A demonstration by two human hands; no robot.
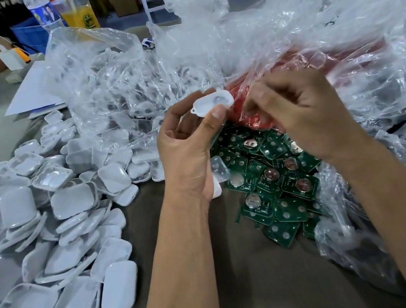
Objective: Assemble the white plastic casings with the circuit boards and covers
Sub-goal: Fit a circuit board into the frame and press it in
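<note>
Left hand (184, 141) pinches white case (212, 102) above green boards (269, 178). Right hand (304, 113) fingers curled at red bag (250, 109); grip unclear.

Water bottle (43, 11) by juice cup (79, 12); blue crate (28, 37) behind.

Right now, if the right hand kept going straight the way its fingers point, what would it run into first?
The right hand points left, fingertips curled at the red bag. Straight on, it would probably meet the white casing pinched in the left hand, though depth between them is unclear.
</note>
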